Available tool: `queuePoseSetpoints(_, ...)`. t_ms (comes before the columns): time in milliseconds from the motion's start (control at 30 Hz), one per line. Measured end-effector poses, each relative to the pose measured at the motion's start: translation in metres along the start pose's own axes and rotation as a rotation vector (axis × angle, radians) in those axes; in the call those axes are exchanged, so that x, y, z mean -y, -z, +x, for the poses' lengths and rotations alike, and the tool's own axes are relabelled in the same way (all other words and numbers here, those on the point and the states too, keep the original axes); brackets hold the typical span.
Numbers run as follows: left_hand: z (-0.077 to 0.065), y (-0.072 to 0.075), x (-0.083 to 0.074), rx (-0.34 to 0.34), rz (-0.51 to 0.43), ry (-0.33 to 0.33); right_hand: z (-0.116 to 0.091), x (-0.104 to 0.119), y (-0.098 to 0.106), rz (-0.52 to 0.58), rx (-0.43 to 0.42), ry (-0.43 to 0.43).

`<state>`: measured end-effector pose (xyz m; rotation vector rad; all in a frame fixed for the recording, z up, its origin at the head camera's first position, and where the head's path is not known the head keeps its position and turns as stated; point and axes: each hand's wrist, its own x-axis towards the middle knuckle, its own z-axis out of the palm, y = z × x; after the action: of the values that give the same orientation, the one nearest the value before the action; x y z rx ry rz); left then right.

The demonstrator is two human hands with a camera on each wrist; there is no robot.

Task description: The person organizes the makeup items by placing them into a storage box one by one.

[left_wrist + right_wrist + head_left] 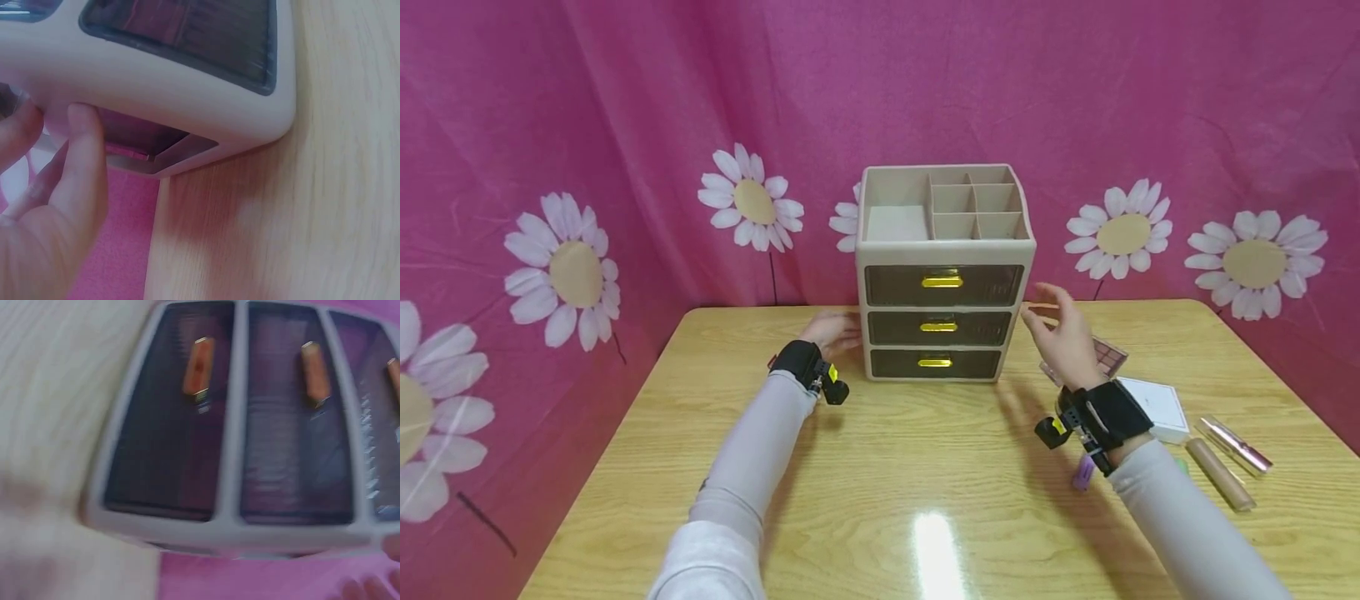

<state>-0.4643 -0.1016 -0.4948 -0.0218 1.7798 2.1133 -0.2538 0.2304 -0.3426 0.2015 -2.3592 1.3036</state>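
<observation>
A cream makeup organizer point(946, 254) with three dark drawers and gold handles stands upright near the back of the table. Its top has one large and several small compartments. My left hand point(832, 331) is at its left side; in the left wrist view, a fingertip point(84, 119) rests at the edge of the side wall, and the fingers are fairly straight. By the right side is my right hand point(1066, 337), thumb and fingers spread and holding nothing. In the blurred right wrist view, a few fingertips point(392, 547) show at the lower right, beside the organizer.
On the wooden table point(865, 467), to the right, lie an eyeshadow palette point(1108, 357), a white box point(1157, 408), a beige tube point(1220, 475), a shiny pinkish tube point(1236, 444) and a small purple item point(1084, 472). A pink curtain point(820, 92) with daisies hangs behind.
</observation>
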Motion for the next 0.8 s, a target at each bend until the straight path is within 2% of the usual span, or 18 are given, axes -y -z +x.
queuePoseSetpoints(67, -0.012, -0.007, -0.008, -0.005, 0.013, 0.006, 0.000, 0.012, 0.001, 0.005, -0.126, 0.101)
queuePoseSetpoints(100, -0.014, -0.008, -0.010, 0.001, 0.019, 0.002, 0.000, 0.018, 0.001, -0.007, -0.181, 0.156)
queuePoseSetpoints(200, -0.012, -0.008, -0.011, 0.018, 0.011, -0.010, 0.001, 0.034, -0.002, -0.087, -0.262, 0.351)
queuePoseSetpoints(267, 0.004, -0.001, -0.004, 0.028, 0.010, -0.018, 0.001, 0.043, -0.007, -0.153, -0.251, 0.476)
queuePoseSetpoints(367, 0.028, 0.010, 0.008, 0.016, 0.001, 0.009, 0.000, 0.055, -0.016, -0.264, -0.187, 0.631)
queuePoseSetpoints(433, 0.047, 0.023, 0.020, 0.062, -0.030, -0.006, 0.000, 0.061, -0.022, -0.327, -0.138, 0.701)
queuePoseSetpoints(500, 0.047, 0.023, 0.021, 0.053, -0.038, 0.008, 0.001, 0.065, -0.028, -0.372, -0.098, 0.749)
queuePoseSetpoints(567, 0.038, 0.019, 0.017, 0.040, -0.017, 0.005, 0.004, 0.068, -0.034, -0.402, -0.070, 0.776)
queuePoseSetpoints(633, 0.002, 0.002, -0.001, -0.002, 0.016, 0.023, 0.007, 0.070, -0.039, -0.425, -0.048, 0.796)
queuePoseSetpoints(733, -0.020, -0.007, -0.011, 0.006, 0.042, 0.000, 0.011, 0.072, -0.046, -0.449, -0.025, 0.809)
queuePoseSetpoints(800, -0.036, -0.016, -0.020, -0.015, 0.044, -0.004, 0.013, 0.073, -0.050, -0.467, -0.006, 0.811)
